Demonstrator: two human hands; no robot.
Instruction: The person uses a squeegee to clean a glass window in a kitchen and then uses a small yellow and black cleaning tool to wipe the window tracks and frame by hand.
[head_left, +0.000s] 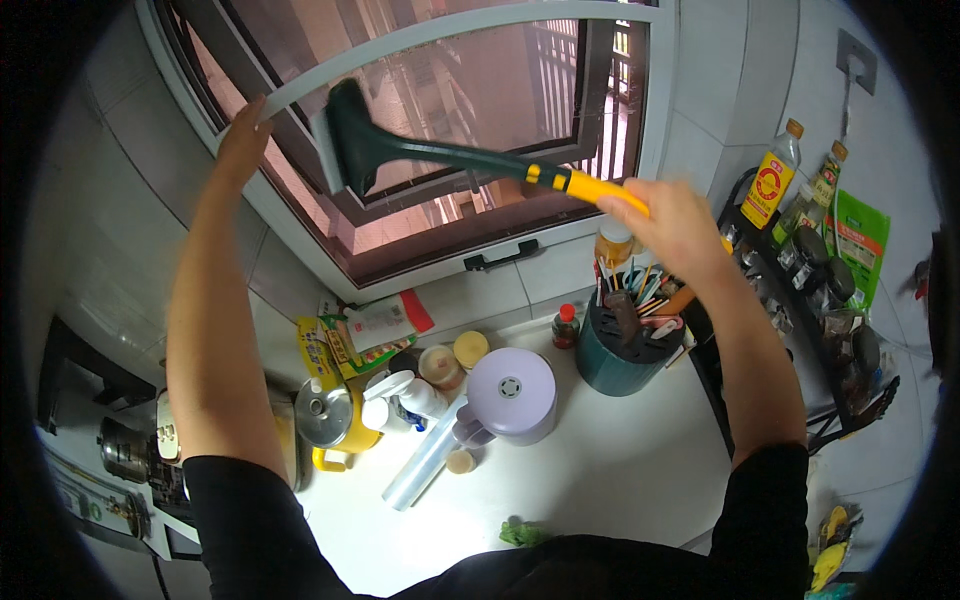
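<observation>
My right hand (667, 225) grips the yellow end of a window squeegee (457, 154) with a dark green handle. The squeegee's broad head, with a pale edge on its left side, is at the upper left in front of the window glass (465, 90). My left hand (244, 142) is raised to the corner of the white window frame (315, 77), with its fingers against the frame. Whether they grip it or only rest on it, I cannot tell. Below the window is a black window handle (501, 256).
On the white counter (630, 465) stand a lilac lidded jug (512, 394), a yellow pot (337, 420), white bottles, a roll of clear film (424, 457) and a green knife block (622, 360). A black rack (810, 300) with bottles and jars is at the right.
</observation>
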